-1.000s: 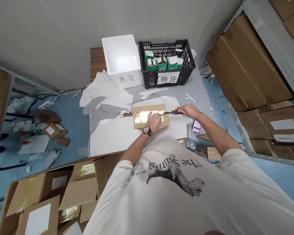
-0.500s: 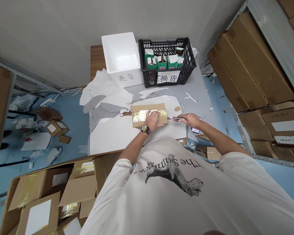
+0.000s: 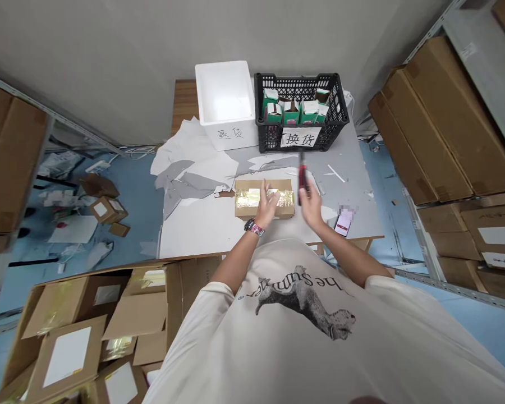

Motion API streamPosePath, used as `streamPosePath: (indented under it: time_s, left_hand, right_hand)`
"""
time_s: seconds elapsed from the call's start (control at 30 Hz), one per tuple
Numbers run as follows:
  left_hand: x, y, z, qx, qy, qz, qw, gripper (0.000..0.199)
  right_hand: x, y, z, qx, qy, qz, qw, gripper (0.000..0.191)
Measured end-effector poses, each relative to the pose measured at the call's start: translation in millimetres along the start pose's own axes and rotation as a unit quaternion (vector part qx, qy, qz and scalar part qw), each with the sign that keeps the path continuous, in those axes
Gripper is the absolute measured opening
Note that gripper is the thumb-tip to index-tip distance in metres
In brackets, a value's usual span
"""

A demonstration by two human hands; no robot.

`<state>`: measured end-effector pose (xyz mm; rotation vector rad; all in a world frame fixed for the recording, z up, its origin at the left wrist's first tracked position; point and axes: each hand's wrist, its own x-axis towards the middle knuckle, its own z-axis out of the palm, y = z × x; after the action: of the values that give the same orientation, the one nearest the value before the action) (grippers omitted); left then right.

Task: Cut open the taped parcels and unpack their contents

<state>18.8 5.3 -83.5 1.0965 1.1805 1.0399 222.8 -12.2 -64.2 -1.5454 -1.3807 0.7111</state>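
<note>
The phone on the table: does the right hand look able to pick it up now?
Probably not easily: the right hand is near the phone, with nothing seen between them, but its fingers hold a red and black tool, so it may need to put that down first.

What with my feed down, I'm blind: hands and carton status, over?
Right hand gripping red-and-black cutter. Left hand open over taped carton, contact unclear. Nothing else atop it.
</note>
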Motion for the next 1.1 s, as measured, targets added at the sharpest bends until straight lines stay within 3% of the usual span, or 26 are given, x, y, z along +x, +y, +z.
streamPosePath:
  time_s: [0.07, 0.13, 0.23, 0.37, 0.47, 0.57, 0.63, 0.77, 0.93, 1.1]
  left_hand:
    - [4, 5, -8.5, -0.11, 0.059, -0.072, 0.99, 0.089]
    - [9, 8, -29.2, -0.166, 0.151, -0.112, 0.968, 0.078]
    - [10, 9, -78.7, -0.174, 0.285, -0.095, 0.938, 0.056]
    - [-4, -4, -135.8, -0.105, 0.366, -0.08, 0.921, 0.034]
    - [-19, -24, -139.5, -0.031, 0.327, -0.135, 0.935, 0.026]
    - [-32, -45, -116.9, 0.016, 0.208, -0.152, 0.966, 0.031]
    - [-37, -55, -100.6, -0.01, 0.14, -0.15, 0.979, 0.038]
    - [-42, -65, -91.4, -0.068, 0.076, -0.152, 0.983, 0.059]
    - [-45, -61, -126.0, -0.019, 0.063, -0.121, 0.991, 0.083]
    - [-46, -47, -166.7, 0.08, 0.02, -0.076, 0.994, 0.077]
  right_hand:
    - [-13, -19, 22, -0.013, -0.121, -0.085, 0.989, 0.065]
    - [-20, -29, 37, -0.049, -0.19, -0.124, 0.973, 0.06]
    - [-15, -32, 52, -0.153, -0.224, -0.119, 0.955, 0.05]
    - [0, -28, 75, -0.302, -0.284, -0.112, 0.903, 0.058]
    - [3, -29, 90, -0.357, -0.317, -0.107, 0.872, 0.069]
    - [4, -32, 100, -0.388, -0.348, -0.063, 0.851, 0.092]
    - [8, -35, 103, -0.403, -0.364, -0.028, 0.839, 0.108]
    - [17, -41, 104, -0.406, -0.378, -0.014, 0.832, 0.103]
    - [20, -47, 103, -0.399, -0.381, -0.029, 0.834, 0.094]
    - [19, -46, 102, -0.393, -0.382, -0.06, 0.834, 0.095]
